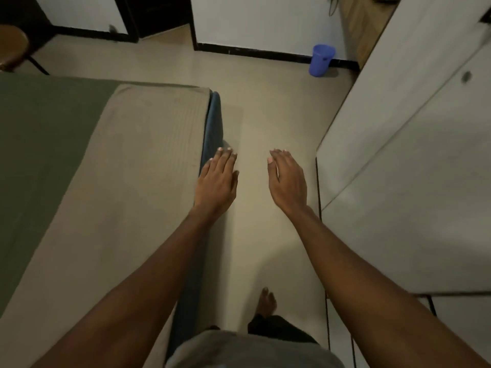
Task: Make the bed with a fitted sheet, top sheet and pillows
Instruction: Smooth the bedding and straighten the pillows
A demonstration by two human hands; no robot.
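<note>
Two things I cannot read well from my feed: the far left of the bed [106, 181] runs out of frame, so I see no pillows and no headboard, and the brown round seat [12, 47] at top left is cut by the edge and half lost in shadow. My own body blocks the bottom of the view, where one bare foot [266, 302] shows on the floor [265, 107] and the other is hidden.

I count one bed, two layers of cloth on it, one blue bin [321, 60], and two hands. The beige sheet [138, 160] covers the near side of the mattress up to its edge; a green sheet [39, 144] lies over the far side, its border running diagonally. A strip of blue mattress side [214, 120] shows under the beige edge. The bin stands well apart, by the wall. A white cabinet [411, 155] fills my right.

My left hand [216, 183] hangs over the bed's edge, fingers straight, together and relaxed, gripping nothing; whether it touches the cloth I cannot tell. My right hand [288, 179] hovers above the floor, fingers loosely extended, holding nothing
</note>
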